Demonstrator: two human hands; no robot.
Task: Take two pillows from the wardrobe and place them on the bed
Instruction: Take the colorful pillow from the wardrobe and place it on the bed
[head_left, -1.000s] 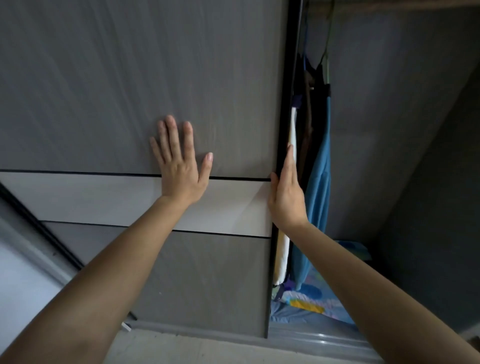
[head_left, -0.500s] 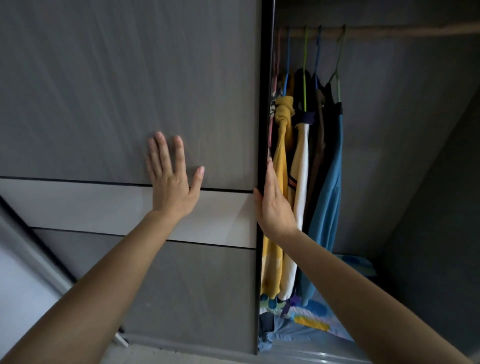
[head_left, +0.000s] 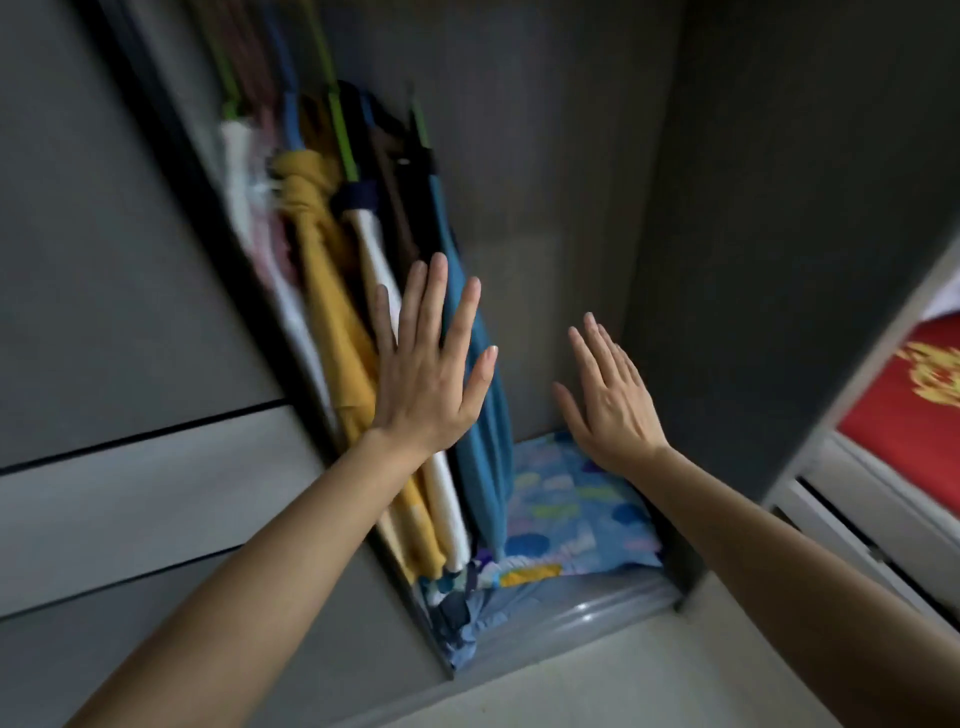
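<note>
The grey wardrobe (head_left: 571, 156) stands open in front of me, its sliding door (head_left: 104, 312) pushed to the left. On its floor lies a blue patterned pillow (head_left: 566, 514) with cloud-like shapes. My left hand (head_left: 431, 374) is open, fingers spread, in front of the hanging clothes. My right hand (head_left: 608, 400) is open too, held just above the pillow's far end, holding nothing. Whether a second pillow lies beneath the first I cannot tell.
Hanging clothes (head_left: 337, 291), yellow, white, dark and blue, fill the wardrobe's left part. The wardrobe's right side panel (head_left: 779, 260) stands close to my right arm. Beyond it at far right is a red cloth with a gold pattern (head_left: 919, 400). Pale floor (head_left: 597, 675) lies below.
The door has slid further left, showing more of the inside. Both hands left the door and now reach into the wardrobe. The view tilted and moved closer.
</note>
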